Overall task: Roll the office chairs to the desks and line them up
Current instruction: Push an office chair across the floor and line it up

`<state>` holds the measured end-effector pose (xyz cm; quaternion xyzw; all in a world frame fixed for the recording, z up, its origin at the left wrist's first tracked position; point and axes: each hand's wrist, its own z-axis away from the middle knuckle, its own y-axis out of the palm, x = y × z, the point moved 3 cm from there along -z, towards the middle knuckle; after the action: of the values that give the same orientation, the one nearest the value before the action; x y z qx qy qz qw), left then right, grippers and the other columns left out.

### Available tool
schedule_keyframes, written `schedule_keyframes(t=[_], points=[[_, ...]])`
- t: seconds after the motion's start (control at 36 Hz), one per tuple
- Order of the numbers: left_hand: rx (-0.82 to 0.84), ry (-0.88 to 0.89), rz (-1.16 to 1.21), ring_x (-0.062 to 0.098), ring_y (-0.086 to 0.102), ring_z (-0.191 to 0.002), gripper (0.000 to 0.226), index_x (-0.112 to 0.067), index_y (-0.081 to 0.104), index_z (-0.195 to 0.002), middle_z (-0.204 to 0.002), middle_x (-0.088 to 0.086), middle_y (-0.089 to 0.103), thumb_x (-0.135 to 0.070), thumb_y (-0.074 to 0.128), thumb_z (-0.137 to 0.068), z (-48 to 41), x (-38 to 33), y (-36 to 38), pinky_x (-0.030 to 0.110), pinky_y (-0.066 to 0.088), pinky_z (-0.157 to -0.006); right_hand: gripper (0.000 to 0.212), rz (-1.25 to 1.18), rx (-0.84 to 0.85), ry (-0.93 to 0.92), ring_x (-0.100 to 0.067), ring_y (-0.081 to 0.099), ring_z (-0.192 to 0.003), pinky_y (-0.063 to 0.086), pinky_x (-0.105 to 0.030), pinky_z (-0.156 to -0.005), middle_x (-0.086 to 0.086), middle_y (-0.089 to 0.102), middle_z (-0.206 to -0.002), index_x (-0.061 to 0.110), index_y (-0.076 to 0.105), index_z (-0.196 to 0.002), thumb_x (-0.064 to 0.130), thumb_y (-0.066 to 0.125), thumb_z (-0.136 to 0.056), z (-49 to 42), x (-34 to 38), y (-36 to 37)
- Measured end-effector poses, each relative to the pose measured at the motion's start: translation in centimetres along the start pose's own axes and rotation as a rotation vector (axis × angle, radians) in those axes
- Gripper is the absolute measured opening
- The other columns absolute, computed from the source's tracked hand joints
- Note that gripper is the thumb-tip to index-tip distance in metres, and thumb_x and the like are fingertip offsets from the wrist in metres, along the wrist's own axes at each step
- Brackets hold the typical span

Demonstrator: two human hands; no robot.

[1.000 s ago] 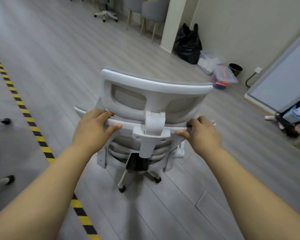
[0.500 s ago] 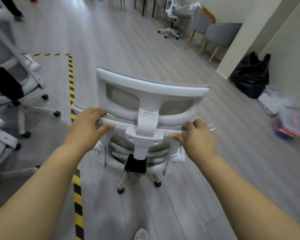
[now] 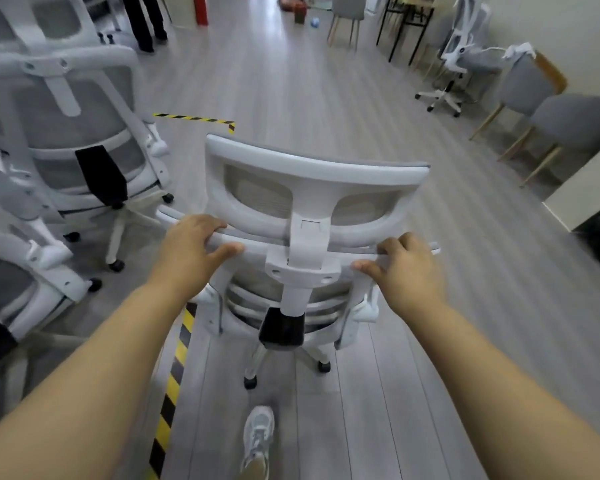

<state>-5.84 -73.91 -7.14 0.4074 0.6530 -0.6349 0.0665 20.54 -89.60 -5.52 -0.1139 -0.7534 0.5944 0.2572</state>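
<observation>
head | left hand (image 3: 191,247), right hand (image 3: 407,268) grasping white plastic, grey-mesh office chair (image 3: 312,188) backrest rim

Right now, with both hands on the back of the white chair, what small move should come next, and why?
Probably keep pushing the chair straight ahead, veering slightly right. The left hand and right hand both grip its top bar, open floor lies ahead, and the parked chairs crowd close on the left beyond the striped tape.
</observation>
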Motion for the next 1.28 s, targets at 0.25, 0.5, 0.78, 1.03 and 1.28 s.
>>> schedule_keyframes(t=[0.25,0.5,0.78,1.03,1.28], points=[[-0.035,-0.091,0.084,0.018,0.046,-0.116,0.045,-0.018,0.061,-0.115,-0.121,-0.002,0.051,-0.042,0.07,-0.078,-13.0,2.7,1.3,0.027,0.034,-0.094,0.055,0.021,0.049,-0.075,-0.026,0.048,-0.112,0.04,-0.033,-0.081,-0.005,0.052,-0.116,0.013,0.059,-0.117,0.057,0.055,-0.084,-14.4,2.1,2.5],[-0.024,-0.125,0.081,0.019,0.048,-0.115,0.047,-0.02,0.06,-0.117,-0.125,-0.004,0.048,-0.047,0.067,-0.079,-25.1,4.3,2.7,0.04,0.045,-0.097,0.041,-0.042,0.089,-0.13,-0.024,0.048,-0.113,0.037,-0.03,-0.079,-0.004,0.053,-0.119,0.014,0.06,-0.122,0.04,0.057,-0.09,-28.0,2.4,4.4],[-0.114,-0.199,0.115,0.014,0.046,-0.116,0.04,-0.022,0.061,-0.119,-0.13,-0.007,0.046,-0.037,0.066,-0.083,-37.4,4.8,5.6,0.029,0.036,-0.096,0.039,-0.092,0.033,-0.224,-0.026,0.052,-0.106,0.044,-0.036,-0.073,-0.006,0.055,-0.112,0.012,0.064,-0.114,0.041,0.059,-0.089,-42.8,2.2,7.6],[-0.178,-0.248,0.056,0.016,0.043,-0.122,0.041,-0.016,0.058,-0.123,-0.131,-0.004,0.047,-0.032,0.065,-0.085,-47.2,4.1,7.9,0.031,0.035,-0.1,0.035,-0.035,0.084,-0.409,-0.031,0.053,-0.096,0.045,-0.035,-0.071,-0.011,0.057,-0.105,0.006,0.066,-0.105,0.037,0.058,-0.09,-56.5,2.7,9.4],[-0.249,-0.262,0.029,0.016,0.044,-0.117,0.039,-0.016,0.061,-0.117,-0.114,-0.01,0.047,-0.035,0.066,-0.084,-55.8,5.9,9.1,0.035,0.039,-0.097,0.03,-0.066,0.11,-0.479,-0.032,0.051,-0.098,0.037,-0.031,-0.067,-0.013,0.055,-0.104,0.003,0.065,-0.104,0.029,0.056,-0.093,-68.0,4.4,11.9]])
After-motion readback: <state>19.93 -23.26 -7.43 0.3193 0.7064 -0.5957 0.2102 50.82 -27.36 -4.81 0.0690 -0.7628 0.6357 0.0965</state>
